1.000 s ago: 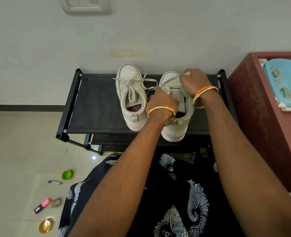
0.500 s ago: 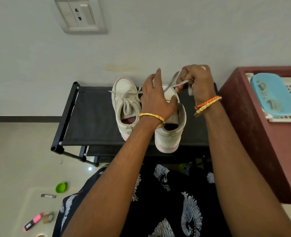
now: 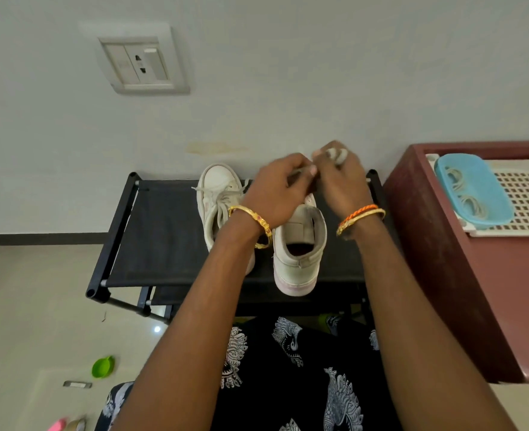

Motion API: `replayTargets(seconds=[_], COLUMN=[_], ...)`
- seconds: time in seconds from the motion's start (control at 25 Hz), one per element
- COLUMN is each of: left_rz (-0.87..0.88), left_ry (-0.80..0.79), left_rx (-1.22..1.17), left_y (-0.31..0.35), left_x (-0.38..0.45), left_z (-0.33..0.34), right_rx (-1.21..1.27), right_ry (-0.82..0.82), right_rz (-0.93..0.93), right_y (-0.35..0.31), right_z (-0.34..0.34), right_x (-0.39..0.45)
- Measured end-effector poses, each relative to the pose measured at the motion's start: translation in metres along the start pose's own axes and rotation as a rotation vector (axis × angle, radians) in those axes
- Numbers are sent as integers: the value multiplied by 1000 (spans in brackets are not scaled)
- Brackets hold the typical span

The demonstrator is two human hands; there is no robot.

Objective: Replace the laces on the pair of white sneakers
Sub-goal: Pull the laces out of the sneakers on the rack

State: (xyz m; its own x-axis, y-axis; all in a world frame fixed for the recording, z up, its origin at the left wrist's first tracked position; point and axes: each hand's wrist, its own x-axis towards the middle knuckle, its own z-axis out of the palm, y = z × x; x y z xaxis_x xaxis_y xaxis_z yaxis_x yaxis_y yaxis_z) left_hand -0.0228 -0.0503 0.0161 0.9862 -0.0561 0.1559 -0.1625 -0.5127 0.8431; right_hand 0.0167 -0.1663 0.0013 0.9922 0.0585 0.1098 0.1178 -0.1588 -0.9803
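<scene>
1. My black shoe rack [image 3: 160, 231] stands against the pale wall.
2. A white socket plate [image 3: 138, 62] is on that wall, above it.
3. A maroon cabinet [image 3: 450, 275] stands just right of the rack, with a white perforated tray [image 3: 527, 197] on top.
4. A blue basket [image 3: 475, 188] lies on that tray.
5. A green lid [image 3: 103, 367] lies on the floor, lower left.

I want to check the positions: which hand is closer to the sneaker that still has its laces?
Left. The left hand is directly beside the laced sneaker, overlapping its right edge; the right hand is farther right, above the other sneaker.

Two sneakers [image 3: 297, 244] side by side on the rack [image 3: 163, 237] (against the wall); cabinet [image 3: 443, 275] right of it.
</scene>
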Motion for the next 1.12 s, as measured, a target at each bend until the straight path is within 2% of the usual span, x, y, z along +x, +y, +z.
replayTargets(seconds=[0.08,0.16,0.2,0.28,0.36,0.4,0.48,0.6,0.72,0.84,0.92,1.0,1.08,1.12], left_rz=[-33,-137,-214,-342,-353,-309,-171,-39,-46,-174,-281,-307,-268,-233], left_ry=[63,56,77,155,150,120,83,102,138,216,101,-172,-382,-390], left_rx=[-17,-103,-212,-624,-974,-996,-775,-346,-269,-332,-437,-415,-170,-35], left_y=[-2,-6,-9,-9,-3,2,10,8,-2,-6,-6,-9,-8,-8], left_x=[1,-3,-6,-7,-7,-7,-6,-3,-3,-2,-4,-10,-14,-14], left_z=[-9,-18,-23,-31,-33,-31,-22,-15,-15,-13,-13,-9,-3,0], right_rx=[-41,-8,42,234,426,497,611,592,513,634,821,977,1026,1017], right_ry=[-107,-98,-64,53,197,247,223,43,7,4,-6,22,45,40], right_rz=[33,104,167,325,422,437,463,572,637,661,651,618,583,580], right_y=[-2,-7,-10,-8,-5,-4,-8,-17,-17,-15,-13,-10,-6,-4], right_z=[-1,-11,-17,-25,-20,-13,6,23,26,19,10,1,-7,-10], right_x=[-3,1,2,4,2,0,-7,-19,-17,-5,3,8,10,11])
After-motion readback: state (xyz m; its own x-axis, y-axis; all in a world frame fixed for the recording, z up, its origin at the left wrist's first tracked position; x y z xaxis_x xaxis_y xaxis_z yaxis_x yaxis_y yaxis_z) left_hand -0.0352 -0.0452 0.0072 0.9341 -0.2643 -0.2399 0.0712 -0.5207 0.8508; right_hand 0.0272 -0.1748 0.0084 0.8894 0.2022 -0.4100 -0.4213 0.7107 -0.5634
